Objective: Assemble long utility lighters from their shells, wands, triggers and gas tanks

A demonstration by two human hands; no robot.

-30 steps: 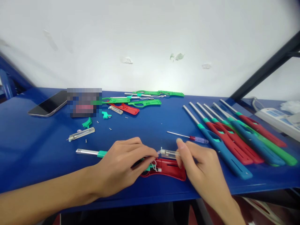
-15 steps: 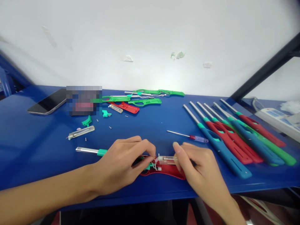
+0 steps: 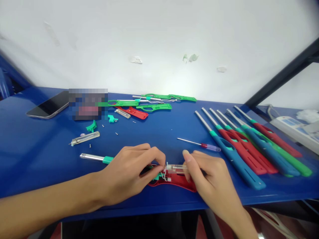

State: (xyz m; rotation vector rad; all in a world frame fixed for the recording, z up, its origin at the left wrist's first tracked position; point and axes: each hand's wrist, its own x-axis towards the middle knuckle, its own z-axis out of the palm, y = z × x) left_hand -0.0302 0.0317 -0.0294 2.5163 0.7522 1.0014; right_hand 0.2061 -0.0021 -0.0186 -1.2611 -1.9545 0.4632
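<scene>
A red lighter shell lies open near the table's front edge, with a green part and white wires inside. Its metal tube with a green collar points left. My right hand pinches the right end of a clear fuel tank above the shell. My left hand is over the shell's left part, its thumb and forefinger closed at the tank's left end by the wires. What those fingertips hold is too small to make out.
A screwdriver lies behind my right hand. Several assembled lighters are at the right, before a power strip. Green shells, a red shell half, another clear tank, small screws and a phone lie farther back.
The clear tank has shifted very slightly left with my right hand. My left hand keeps its pinch by the wires. The view has moved a little.
</scene>
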